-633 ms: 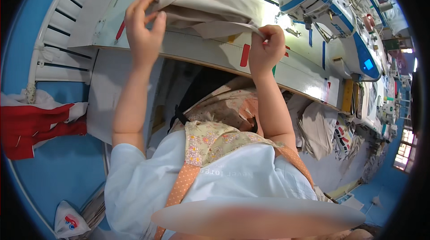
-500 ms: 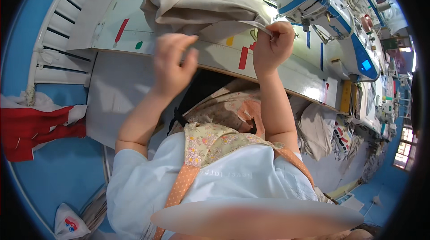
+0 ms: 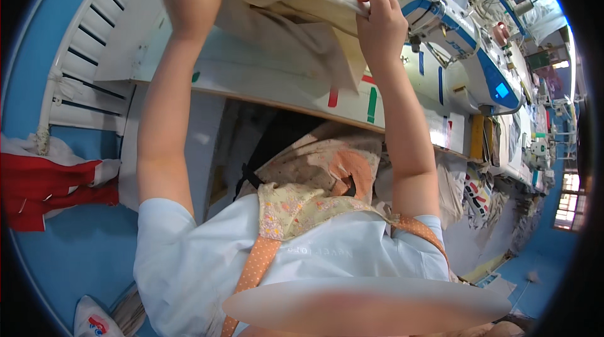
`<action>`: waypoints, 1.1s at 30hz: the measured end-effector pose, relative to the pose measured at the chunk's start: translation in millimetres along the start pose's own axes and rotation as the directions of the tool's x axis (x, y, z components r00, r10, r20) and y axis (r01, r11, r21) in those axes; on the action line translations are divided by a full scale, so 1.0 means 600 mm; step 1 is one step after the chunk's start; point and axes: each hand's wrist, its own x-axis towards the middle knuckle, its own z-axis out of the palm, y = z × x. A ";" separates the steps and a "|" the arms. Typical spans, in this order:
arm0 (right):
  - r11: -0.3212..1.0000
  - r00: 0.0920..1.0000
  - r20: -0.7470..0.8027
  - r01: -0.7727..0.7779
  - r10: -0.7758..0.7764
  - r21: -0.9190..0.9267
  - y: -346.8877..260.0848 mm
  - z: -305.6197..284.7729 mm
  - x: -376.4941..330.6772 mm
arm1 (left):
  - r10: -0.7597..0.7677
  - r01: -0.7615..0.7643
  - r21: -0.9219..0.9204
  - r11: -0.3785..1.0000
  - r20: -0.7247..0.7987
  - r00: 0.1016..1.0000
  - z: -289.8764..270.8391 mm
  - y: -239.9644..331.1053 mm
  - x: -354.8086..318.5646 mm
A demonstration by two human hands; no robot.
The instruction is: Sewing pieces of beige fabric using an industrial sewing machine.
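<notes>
A beige piece of fabric is stretched between my two raised hands above the pale sewing table. At its upper left corner, my left hand is closed around the edge. My right hand pinches the other end of that edge, just left of the sewing machine head. The edge between them is pulled fairly taut, and the lower part hangs in loose folds, blurred by motion, over the tabletop.
Coloured tape strips, such as a green one, mark the table. The machine's lit panel is at the right. White metal railing and red cloth are at the left. More machines stretch along the far right.
My left hand, empty before, has taken hold of the fabric's edge. Both hands have risen away from me, and the bunched fabric is lifted and spread between them.
</notes>
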 end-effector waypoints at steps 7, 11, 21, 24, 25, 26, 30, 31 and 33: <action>0.990 0.985 -0.100 -0.139 0.142 0.037 -0.004 0.000 -0.078 | -0.517 0.494 -0.157 0.855 -0.190 0.835 -0.055 0.002 -0.189; 0.981 0.983 -0.002 -0.184 0.184 0.056 -0.006 0.009 -0.156 | -0.457 0.513 -0.120 0.850 0.317 0.831 -0.106 0.115 -0.329; 0.971 0.985 -0.064 -0.146 0.160 0.188 -0.049 -0.041 -0.173 | -0.182 0.439 -0.611 0.659 0.437 0.881 0.063 0.269 -0.320; 0.972 0.979 -0.114 -0.148 0.171 0.181 -0.052 -0.081 -0.179 | -0.199 0.361 -0.448 0.818 0.369 0.908 0.100 0.234 -0.244; 0.967 0.964 -0.169 -0.170 0.203 0.192 -0.050 -0.090 -0.183 | -0.217 0.362 -0.319 0.876 0.409 0.886 0.102 0.219 -0.215; 0.971 0.966 -0.171 -0.163 0.193 0.174 -0.048 -0.094 -0.188 | -0.243 0.354 -0.174 0.919 0.457 0.856 0.102 0.203 -0.184; 0.960 0.972 0.041 -0.236 0.233 0.152 -0.045 -0.081 -0.222 | -0.265 0.154 0.236 0.959 0.567 0.780 0.075 0.172 -0.108; 0.935 0.945 0.067 -0.326 0.320 0.142 -0.040 -0.068 -0.223 | -0.261 0.166 0.221 0.961 0.531 0.806 0.059 0.173 -0.111; 0.863 0.868 0.156 -0.491 0.472 0.118 -0.040 -0.044 -0.225 | -0.164 0.105 0.213 0.971 0.282 0.945 0.036 0.176 -0.119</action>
